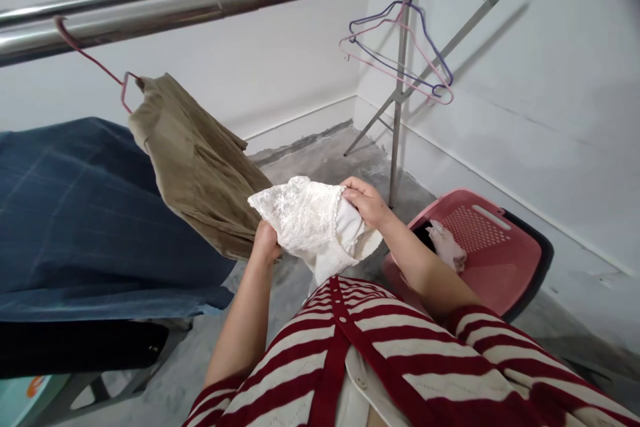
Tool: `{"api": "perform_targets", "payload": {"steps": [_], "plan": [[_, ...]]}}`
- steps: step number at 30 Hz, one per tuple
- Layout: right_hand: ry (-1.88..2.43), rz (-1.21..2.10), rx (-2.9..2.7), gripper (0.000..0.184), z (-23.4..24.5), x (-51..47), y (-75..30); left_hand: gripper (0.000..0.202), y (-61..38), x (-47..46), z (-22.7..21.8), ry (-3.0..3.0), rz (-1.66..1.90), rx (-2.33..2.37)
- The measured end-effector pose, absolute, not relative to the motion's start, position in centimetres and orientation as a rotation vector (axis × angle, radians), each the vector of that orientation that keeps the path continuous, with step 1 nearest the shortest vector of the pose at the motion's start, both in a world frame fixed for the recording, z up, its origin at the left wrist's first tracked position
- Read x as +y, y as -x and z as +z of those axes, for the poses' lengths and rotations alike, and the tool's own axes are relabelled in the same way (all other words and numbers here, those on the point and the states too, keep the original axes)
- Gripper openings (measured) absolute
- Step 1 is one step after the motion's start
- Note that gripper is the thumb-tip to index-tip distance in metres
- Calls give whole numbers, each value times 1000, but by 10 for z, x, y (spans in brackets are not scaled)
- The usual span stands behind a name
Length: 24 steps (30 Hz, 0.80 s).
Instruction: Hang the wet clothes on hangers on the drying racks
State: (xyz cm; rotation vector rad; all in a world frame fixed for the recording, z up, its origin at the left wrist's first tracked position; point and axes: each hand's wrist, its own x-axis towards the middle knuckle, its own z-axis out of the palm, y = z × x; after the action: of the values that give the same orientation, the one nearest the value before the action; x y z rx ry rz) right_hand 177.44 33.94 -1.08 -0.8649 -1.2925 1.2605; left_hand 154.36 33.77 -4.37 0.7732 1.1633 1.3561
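Note:
Held up in front of my striped top is a white lace garment (310, 217), partly bunched, with a plain white lining showing at its right side. My right hand (366, 201) pinches its upper right edge between thumb and fingers. At the lower left, my left hand (267, 240) is closed on the same cloth, its fingers mostly hidden behind the lace. Just left of that hand hangs a khaki garment (195, 160) on a pink hanger (123, 83).
A metal rail (220, 3) crosses overhead; pink and purple hangers (400, 47) hang at its right. A pink basket (520, 240) with some clothing (447, 247) stands on the floor to the right. Dark blue cloth (90, 213) spreads at left, above a grey stool (125, 380).

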Motion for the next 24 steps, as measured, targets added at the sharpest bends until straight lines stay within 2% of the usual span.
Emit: {"api": "perform_targets", "payload": {"steps": [5, 7, 10, 15, 19, 24], "plan": [[947, 1107, -1642, 14, -3, 331, -1758, 38, -1538, 322, -35, -1542, 1548, 1622], [980, 1115, -1747, 12, -7, 325, -1747, 41, -1544, 313, -26, -1935, 1433, 1441], [1023, 1081, -1931, 10, -14, 316, -1736, 52, -1557, 303, -21, -2300, 1056, 1161], [1041, 1048, -2147, 13, -25, 303, -1749, 27, -1566, 296, -30, -2447, 527, 1341], [1150, 969, -2287, 31, -46, 302, -1775, 30, -1562, 300, -31, -2515, 546, 1314], [1494, 601, -2412, 20, -73, 306, -1796, 25, -1549, 311, -39, -2510, 511, 1358]]}}
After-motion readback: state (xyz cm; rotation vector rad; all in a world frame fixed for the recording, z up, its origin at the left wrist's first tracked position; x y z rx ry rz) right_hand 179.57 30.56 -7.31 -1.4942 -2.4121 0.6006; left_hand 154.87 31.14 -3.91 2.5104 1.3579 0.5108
